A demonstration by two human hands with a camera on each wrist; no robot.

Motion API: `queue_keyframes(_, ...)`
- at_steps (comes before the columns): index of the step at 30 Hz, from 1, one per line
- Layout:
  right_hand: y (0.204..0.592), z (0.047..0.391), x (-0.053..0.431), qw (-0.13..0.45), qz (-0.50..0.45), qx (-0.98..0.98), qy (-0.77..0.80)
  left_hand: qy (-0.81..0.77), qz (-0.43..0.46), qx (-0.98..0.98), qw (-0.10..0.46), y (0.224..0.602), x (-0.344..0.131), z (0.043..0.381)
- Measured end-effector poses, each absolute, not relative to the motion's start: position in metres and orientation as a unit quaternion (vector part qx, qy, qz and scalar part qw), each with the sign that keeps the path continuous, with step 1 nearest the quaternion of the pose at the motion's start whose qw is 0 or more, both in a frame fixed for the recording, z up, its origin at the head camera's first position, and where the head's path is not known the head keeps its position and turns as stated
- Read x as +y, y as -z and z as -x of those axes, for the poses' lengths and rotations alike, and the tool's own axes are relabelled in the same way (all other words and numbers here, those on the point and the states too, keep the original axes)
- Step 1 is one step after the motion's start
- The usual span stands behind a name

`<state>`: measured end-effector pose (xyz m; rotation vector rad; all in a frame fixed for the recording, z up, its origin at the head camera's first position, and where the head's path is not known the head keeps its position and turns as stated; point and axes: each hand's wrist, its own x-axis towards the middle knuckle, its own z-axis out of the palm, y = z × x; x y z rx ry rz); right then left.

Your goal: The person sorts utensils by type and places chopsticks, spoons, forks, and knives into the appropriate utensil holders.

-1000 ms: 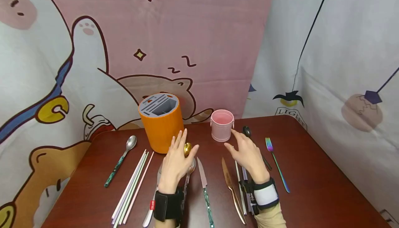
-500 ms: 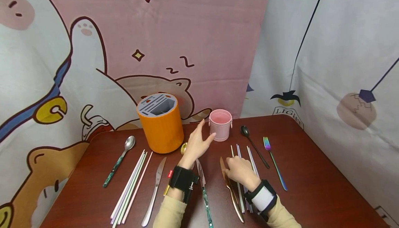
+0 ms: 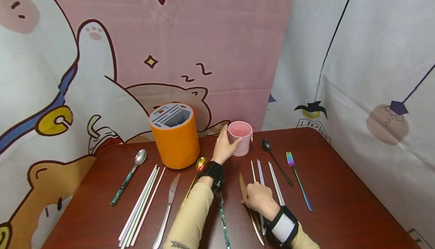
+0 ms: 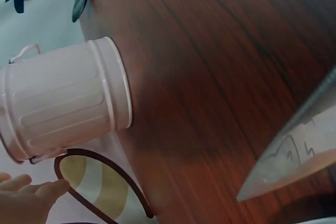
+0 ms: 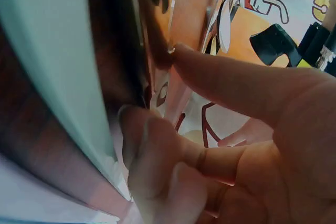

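Note:
My left hand (image 3: 223,147) reaches to the small pink bucket (image 3: 240,147), fingers extended along its left side and thumb across its front. In the left wrist view, the fingertips (image 4: 55,188) are close beside the bucket (image 4: 63,98); whether they touch it is unclear. My right hand (image 3: 259,197) is low over the table and pinches a copper-coloured table knife (image 3: 243,186) near its middle. The right wrist view has the thumb (image 5: 226,80) on one side of the shiny knife (image 5: 160,35) and curled fingers on the other. Pale chopsticks (image 3: 261,173) lie beneath and beside this hand.
An orange cutlery holder (image 3: 175,147) with a grey slotted top stands at the back. Around lie a green-handled spoon (image 3: 127,181), several chopsticks (image 3: 141,207), a silver knife (image 3: 166,211), a gold spoon (image 3: 201,163), a green-handled knife (image 3: 223,222), a black spoon (image 3: 276,162) and a rainbow fork (image 3: 299,181).
My left hand has moved forward and right, from in front of the orange holder to the pink bucket. The right hand has come down and back from beside the bucket onto the copper-coloured knife.

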<state>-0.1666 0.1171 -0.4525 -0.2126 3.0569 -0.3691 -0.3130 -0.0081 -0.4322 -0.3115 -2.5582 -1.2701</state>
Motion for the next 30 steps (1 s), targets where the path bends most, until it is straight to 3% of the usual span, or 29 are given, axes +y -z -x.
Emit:
queue_keyframes(19, 0.454, 0.173, 0.118, 0.099, 0.028, 0.982, 0.157, 0.406, 0.068, -0.905, 0.107, 0.424, 0.007, 0.326)
queue_keyframes(30, 0.452, 0.175, 0.121, 0.067, 0.070, 0.961, 0.258, 0.400, 0.050, -0.912, 0.072, 0.420, 0.007, 0.327)
